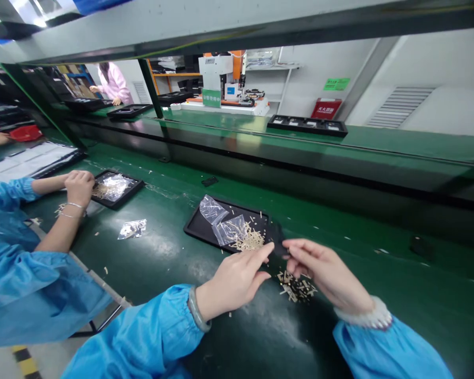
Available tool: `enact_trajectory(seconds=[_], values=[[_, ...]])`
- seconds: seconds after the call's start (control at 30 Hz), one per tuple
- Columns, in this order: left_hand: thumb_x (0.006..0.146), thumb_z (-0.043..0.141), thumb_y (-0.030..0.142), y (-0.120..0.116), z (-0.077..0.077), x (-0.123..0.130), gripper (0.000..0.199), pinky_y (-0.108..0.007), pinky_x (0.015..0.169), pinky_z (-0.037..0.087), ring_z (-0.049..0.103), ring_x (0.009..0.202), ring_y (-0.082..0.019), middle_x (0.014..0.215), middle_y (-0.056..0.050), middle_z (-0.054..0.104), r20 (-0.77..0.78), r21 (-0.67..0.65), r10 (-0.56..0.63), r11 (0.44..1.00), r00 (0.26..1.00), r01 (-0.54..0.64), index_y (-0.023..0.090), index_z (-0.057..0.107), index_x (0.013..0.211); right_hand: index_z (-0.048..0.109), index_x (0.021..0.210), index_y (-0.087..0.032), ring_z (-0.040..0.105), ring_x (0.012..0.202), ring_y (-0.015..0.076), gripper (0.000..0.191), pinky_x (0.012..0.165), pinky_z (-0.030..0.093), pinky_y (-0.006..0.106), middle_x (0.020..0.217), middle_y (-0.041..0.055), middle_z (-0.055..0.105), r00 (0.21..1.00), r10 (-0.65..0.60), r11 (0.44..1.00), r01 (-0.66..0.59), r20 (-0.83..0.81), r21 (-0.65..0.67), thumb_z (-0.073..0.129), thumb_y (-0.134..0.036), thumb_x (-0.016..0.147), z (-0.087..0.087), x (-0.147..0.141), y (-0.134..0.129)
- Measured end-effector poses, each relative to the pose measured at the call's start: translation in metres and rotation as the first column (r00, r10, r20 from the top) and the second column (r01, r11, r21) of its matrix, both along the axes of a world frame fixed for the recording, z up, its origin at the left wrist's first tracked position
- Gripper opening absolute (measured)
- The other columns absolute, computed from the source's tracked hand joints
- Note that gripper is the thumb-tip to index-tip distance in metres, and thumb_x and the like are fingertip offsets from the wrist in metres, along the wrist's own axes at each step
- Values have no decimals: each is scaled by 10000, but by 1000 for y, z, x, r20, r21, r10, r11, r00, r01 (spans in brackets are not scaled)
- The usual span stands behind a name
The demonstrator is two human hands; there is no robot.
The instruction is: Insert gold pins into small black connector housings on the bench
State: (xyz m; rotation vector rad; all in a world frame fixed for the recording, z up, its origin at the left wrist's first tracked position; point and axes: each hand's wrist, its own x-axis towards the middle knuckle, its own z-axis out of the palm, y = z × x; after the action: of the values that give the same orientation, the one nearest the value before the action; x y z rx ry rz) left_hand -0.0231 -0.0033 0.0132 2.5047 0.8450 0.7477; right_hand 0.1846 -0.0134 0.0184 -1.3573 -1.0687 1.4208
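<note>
A thin black flat piece [275, 239], somewhat blurred, is pinched between the thumb and fingers of my right hand [326, 271]. My left hand [237, 279] has its fingers stretched out and thumb apart, fingertips close to that piece; whether they touch it I cannot tell. Behind my left hand lies a black tray [205, 231] holding clear plastic bags [229, 230] and a heap of small beige strips [250, 239]. A second pile of beige and dark bits [296, 287] lies on the green bench below my right hand.
At left, a co-worker's hands [79, 187] are at another black tray [122, 197]. A small clear bag [132, 229] lies between the trays. Dark pieces [209, 181] and scraps dot the green bench [379, 295]. A raised ledge [229, 118] behind carries a black tray [308, 125] and a machine.
</note>
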Motion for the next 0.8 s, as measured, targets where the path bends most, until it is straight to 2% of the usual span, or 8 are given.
enact_trajectory(seconds=[0.03, 0.1, 0.17, 0.23, 0.4, 0.57, 0.7, 0.8], values=[[887, 440, 252, 0, 0, 0, 490, -334, 866, 489, 574, 989, -170, 1103, -66, 609, -10, -5, 14, 1000, 1000, -14, 183, 286, 1348, 602, 983, -144, 581, 541, 111, 397, 522, 472, 220, 625, 32, 642, 995, -87, 994, 84, 44, 70, 635, -451, 735, -5, 9, 14], [889, 439, 266, 1, -1, 1, 454, -336, 864, 490, 571, 997, -174, 1112, -63, 604, -44, 1, 19, 1000, 999, -19, 180, 322, 1319, 572, 1067, -158, 617, 629, 131, 458, 542, 489, 233, 790, 68, 666, 942, -302, 937, 267, 143, 225, 557, -500, 764, -17, 26, 42], [897, 423, 273, 1, -2, 1, 360, -338, 855, 490, 568, 1000, -179, 1118, -58, 600, -93, 30, 7, 1000, 996, -4, 186, 413, 1246, 527, 1143, -167, 616, 604, 133, 512, 457, 459, 225, 902, 94, 656, 914, -355, 921, 305, 198, 240, 520, -516, 768, -30, 39, 60], [901, 413, 280, 0, -4, 1, 294, -336, 835, 493, 574, 981, -180, 1109, -51, 600, -141, 55, -5, 998, 990, 13, 193, 479, 1175, 550, 1108, -146, 570, 495, 119, 514, 373, 400, 217, 848, 97, 657, 904, -340, 930, 283, 258, 233, 547, -509, 743, -41, 47, 63], [909, 396, 292, 1, -10, 5, 257, -325, 818, 490, 580, 953, -175, 1042, -40, 614, -219, 67, -48, 996, 975, 64, 197, 539, 1101, 586, 1015, -161, 498, 482, 95, 387, 399, 380, 202, 742, 50, 634, 875, -322, 935, 234, 362, 266, 549, -460, 771, -43, 51, 15], [913, 384, 249, 8, -6, 9, 249, -306, 812, 486, 586, 923, -170, 969, -52, 623, -304, 36, -109, 991, 946, 125, 171, 576, 1051, 574, 959, -170, 502, 498, 105, 335, 441, 395, 213, 654, 17, 589, 829, -357, 931, 277, 430, 238, 522, -460, 802, -44, 51, -37], [889, 393, 158, 17, 5, 23, 227, -285, 688, 491, 610, 786, -170, 839, -47, 633, -438, 29, -232, 962, 868, 272, 155, 618, 917, 577, 927, -170, 489, 480, 106, 331, 449, 396, 221, 603, -7, 547, 832, -359, 933, 303, 423, 195, 512, -471, 807, -58, 45, -58], [877, 403, 152, 27, 8, 43, 230, -269, 616, 475, 613, 717, -165, 789, -39, 631, -470, 33, -266, 948, 841, 318, 167, 630, 843, 575, 925, -168, 475, 461, 105, 343, 462, 407, 230, 580, -19, 525, 835, -378, 925, 321, 399, 205, 504, -482, 806, -63, 41, -60]])
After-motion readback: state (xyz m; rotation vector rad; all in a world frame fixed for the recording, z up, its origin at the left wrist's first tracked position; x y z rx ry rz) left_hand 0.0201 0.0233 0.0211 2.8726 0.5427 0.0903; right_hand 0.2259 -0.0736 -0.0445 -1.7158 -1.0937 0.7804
